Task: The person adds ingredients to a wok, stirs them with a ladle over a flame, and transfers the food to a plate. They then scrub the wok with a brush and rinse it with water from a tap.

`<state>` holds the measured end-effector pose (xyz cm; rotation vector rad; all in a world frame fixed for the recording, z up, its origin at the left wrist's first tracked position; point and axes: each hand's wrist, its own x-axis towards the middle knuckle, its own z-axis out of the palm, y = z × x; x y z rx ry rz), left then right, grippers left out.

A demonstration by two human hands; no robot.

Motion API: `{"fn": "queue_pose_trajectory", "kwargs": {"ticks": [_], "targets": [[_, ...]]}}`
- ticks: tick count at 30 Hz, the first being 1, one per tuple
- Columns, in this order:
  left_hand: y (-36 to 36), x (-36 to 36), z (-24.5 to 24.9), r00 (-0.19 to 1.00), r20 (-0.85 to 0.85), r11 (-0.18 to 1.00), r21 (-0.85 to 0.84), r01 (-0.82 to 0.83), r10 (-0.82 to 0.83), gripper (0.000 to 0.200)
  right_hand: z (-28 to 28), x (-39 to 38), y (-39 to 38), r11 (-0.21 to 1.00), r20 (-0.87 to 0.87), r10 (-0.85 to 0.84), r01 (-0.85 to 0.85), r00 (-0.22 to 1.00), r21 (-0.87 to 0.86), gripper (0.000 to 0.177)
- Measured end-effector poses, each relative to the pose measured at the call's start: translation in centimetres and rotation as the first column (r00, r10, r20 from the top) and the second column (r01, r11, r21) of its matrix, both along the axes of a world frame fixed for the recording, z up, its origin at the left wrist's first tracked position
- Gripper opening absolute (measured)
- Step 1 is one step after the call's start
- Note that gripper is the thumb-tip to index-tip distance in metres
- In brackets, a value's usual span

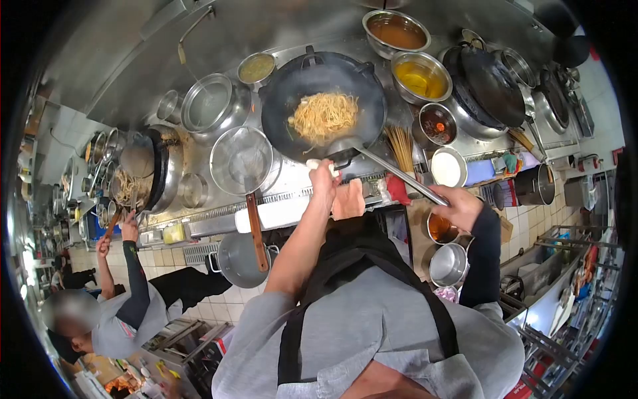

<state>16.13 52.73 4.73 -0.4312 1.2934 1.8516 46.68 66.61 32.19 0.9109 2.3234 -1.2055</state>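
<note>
At upper centre, one wok [279, 110] holds one heap of noodles [325, 114]. The left hand [323, 179] grips its near edge, apparently through a pale cloth [313, 163]; the right hand [458, 209] holds one long ladle [399, 173]. At upper right, two metal bowls [379, 46] contain brown liquid [399, 32] and yellow liquid [420, 81].

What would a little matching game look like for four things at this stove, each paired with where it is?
Things:
1. noodles
2. ladle
3. yellow liquid
4. wire strainer

Places:
A. in a steel bowl to the right of the wok
B. heaped inside the wok
C. to the left of the wok, with its brown handle pointing toward the wearer
D. in the grip of the right hand

Right pairs: 1-B, 2-D, 3-A, 4-C
</note>
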Motion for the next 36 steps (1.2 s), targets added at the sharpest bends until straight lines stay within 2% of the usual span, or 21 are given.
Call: {"fn": "queue_pose_trajectory", "kwargs": {"ticks": [1,3,5,6,8,10,13,15,16,18,19,20,21,22,23,25,27,29,33,35,36], "targets": [[0.7,-0.4,-1.4,1.0,-0.006,1.0,-0.014,0.012,-0.012,0.015,-7.4,1.3,1.6,0.934,-0.332,0.261,-0.15,0.907,0.323,0.051],[0.8,-0.8,-2.4,0.993,-0.008,0.992,0.044,0.116,-0.116,0.02,-11.6,-2.9,0.8,0.95,-0.204,0.123,-0.056,0.971,0.308,0.046],[-0.6,0.1,1.1,0.989,0.101,0.994,-0.006,0.11,-0.109,0.027,-15.6,-5.6,-0.7,0.977,-0.311,-0.02,0.085,0.95,0.196,0.04],[-1.5,0.6,2.5,0.984,0.154,0.995,-0.029,0.098,-0.093,0.03,-20.2,-5.1,-1.0,0.925,-0.471,0.087,0.104,0.878,0.366,0.042],[-6.8,1.3,0.1,0.946,0.005,0.946,-0.016,0.324,-0.324,0.038,-14.6,-3.7,-3.0,0.99,-0.451,-0.048,0.101,0.891,0.094,0.045],[-12.7,2.9,4.0,0.87,-0.013,0.87,-0.017,0.494,-0.494,0.038,-6.4,-2.4,-3.6,0.955,-0.22,-0.238,0.188,0.946,-0.228,0.047],[-19.3,4.9,4.2,0.891,0.058,0.888,-0.08,0.453,-0.45,0.037,-1.4,-1.6,-3.0,0.966,-0.027,-0.16,0.151,0.987,-0.209,0.048],[-22.5,5.6,2.6,0.909,0.13,0.907,-0.102,0.408,-0.395,0.035,-7.3,-1.6,-1.1,0.995,-0.259,0.098,-0.087,0.961,0.052,0.047],[-23.1,5.8,1.4,0.922,0.139,0.924,-0.082,0.374,-0.361,0.035,-10.4,-3.3,-1.0,0.985,-0.385,0.132,-0.077,0.913,0.154,0.046],[-24.2,6.2,-0.5,0.943,0.159,0.952,-0.044,0.302,-0.292,0.034,-19.2,-5.6,-0.7,0.958,-0.389,0.119,-0.002,0.914,0.287,0.047],[-23.6,6.1,0.1,0.948,0.147,0.956,-0.031,0.291,-0.284,0.034,-19.3,-7.3,-1.3,0.942,-0.414,0.129,0.019,0.901,0.334,0.048],[-23.0,6.0,0.8,0.952,0.135,0.96,-0.022,0.279,-0.273,0.034,-18.7,-7.3,-1.7,0.993,-0.378,-0.014,0.056,0.926,0.1,0.047],[-22.8,6.0,2.0,0.955,0.126,0.962,-0.016,0.272,-0.268,0.034,-14.6,-7.1,-3.2,0.984,-0.303,-0.15,0.111,0.941,-0.14,0.046],[-22.3,5.9,3.0,0.957,0.14,0.966,-0.007,0.257,-0.254,0.035,-11.7,-7.0,-4.3,0.917,-0.201,-0.263,0.179,0.944,-0.358,0.046],[-22.0,5.5,3.2,0.952,0.144,0.963,0.035,0.266,-0.269,0.035,-11.0,-6.7,-5.4,0.738,-0.109,-0.447,0.298,0.888,-0.605,0.046],[-21.6,4.8,3.3,0.942,0.158,0.953,0.113,0.28,-0.295,0.035,-11.6,-7.4,-5.3,0.714,-0.092,-0.405,0.252,0.91,-0.653,0.047],[-20.7,4.8,3.0,0.95,0.111,0.956,0.045,0.289,-0.293,0.033,-11.9,-10.6,-5.3,0.902,-0.135,-0.294,0.228,0.946,-0.366,0.039],[-18.8,4.5,3.1,0.949,0.014,0.948,0.03,0.315,-0.316,0.031,-18.9,-13.5,-3.8,0.988,-0.453,-0.153,0.137,0.878,-0.068,0.04],[-16.1,3.6,2.6,0.945,-0.047,0.944,0.04,0.327,-0.325,0.029,-23.9,-17.7,-1.1,0.987,-0.583,-0.027,0.114,0.812,0.114,0.053],[-15.6,2.9,2.5,0.944,-0.032,0.941,0.078,0.329,-0.328,0.032,-26.8,-15.6,1.9,0.947,-0.565,0.197,-0.007,0.802,0.32,0.058],[-15.3,2.5,2.7,0.949,-0.024,0.943,0.111,0.315,-0.314,0.033,-26.1,-13.4,3.7,0.962,-0.466,0.176,-0.052,0.867,0.268,0.058]]}}
